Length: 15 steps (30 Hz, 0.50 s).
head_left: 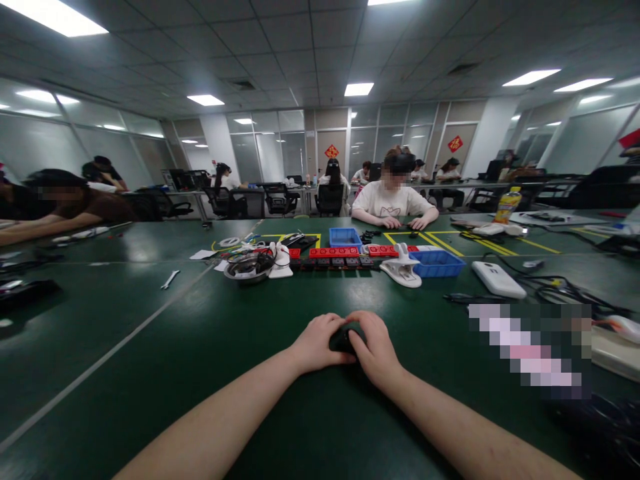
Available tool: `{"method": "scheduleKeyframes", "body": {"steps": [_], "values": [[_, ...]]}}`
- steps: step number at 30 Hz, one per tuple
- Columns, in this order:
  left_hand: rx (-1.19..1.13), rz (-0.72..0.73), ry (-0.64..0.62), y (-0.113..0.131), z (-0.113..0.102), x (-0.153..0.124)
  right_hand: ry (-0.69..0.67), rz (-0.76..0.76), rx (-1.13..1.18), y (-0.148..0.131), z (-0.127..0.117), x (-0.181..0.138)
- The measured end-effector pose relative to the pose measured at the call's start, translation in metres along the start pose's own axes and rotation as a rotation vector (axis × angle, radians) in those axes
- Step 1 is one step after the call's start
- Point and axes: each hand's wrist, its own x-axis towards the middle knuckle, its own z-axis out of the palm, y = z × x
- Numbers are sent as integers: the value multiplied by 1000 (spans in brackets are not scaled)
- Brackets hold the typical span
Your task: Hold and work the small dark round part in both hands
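Your left hand [320, 343] and right hand [375, 350] clasp a small black object [344, 340] on the green desk [200, 347], near the blue bins [437, 263], in an open office.

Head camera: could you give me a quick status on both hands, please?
Left hand, right hand both shut on black object. Object mostly hidden, low at green table. White clip, blue bin farther back.

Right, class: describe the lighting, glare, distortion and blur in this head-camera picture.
Head view: ceiling light panels burn out white and leave a soft sheen on the green table; the wide lens bows ceiling lines; the small black object between left hand and right hand is too dark for detail; a pixelated patch masks the right.
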Motion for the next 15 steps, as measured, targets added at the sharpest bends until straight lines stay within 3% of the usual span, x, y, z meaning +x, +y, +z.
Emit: {"method": "scheduleKeyframes", "body": {"steps": [5,15], "values": [[108,-57,77,12,2,-2,1,131,-93,2,5,2],[144,-70,48,9,5,0,-64,99,-154,1,3,4]]}}
